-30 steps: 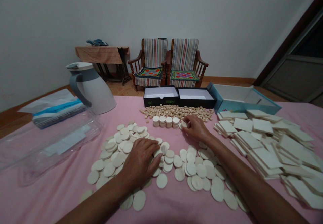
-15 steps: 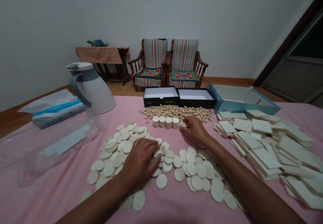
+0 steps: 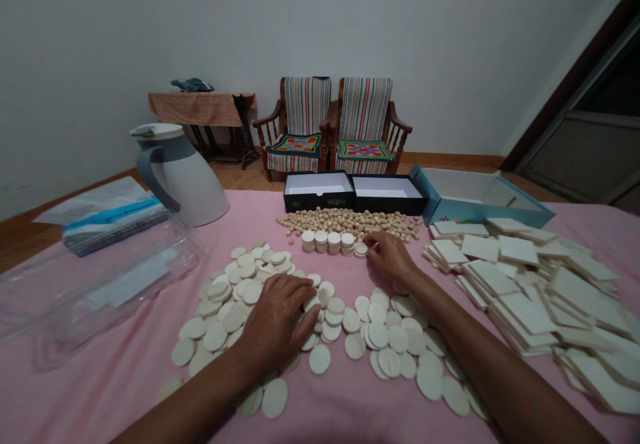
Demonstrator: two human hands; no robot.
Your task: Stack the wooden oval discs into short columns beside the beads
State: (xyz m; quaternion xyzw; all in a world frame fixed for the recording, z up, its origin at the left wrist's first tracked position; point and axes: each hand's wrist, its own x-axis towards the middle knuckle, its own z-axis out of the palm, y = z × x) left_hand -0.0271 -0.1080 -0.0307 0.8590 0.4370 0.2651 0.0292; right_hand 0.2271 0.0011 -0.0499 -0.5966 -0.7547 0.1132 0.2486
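Several short stacks of cream round wooden discs [image 3: 321,241] stand in a row against loose small wooden pegs [image 3: 345,223]. The curled right hand [image 3: 390,256] touches the end stack, its grip unclear; the open left hand [image 3: 277,317] lies flat on large cream wooden discs [image 3: 215,337] spread over pink cloth [image 3: 100,391].

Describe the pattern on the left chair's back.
The chair back has upright multicoloured stripes on cream, and the head view shows them best.

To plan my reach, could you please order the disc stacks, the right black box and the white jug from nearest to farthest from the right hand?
From the right hand:
1. Short disc stacks: at its fingertips, leftward.
2. Right black box: ahead, beyond the small pieces.
3. White jug: far left.
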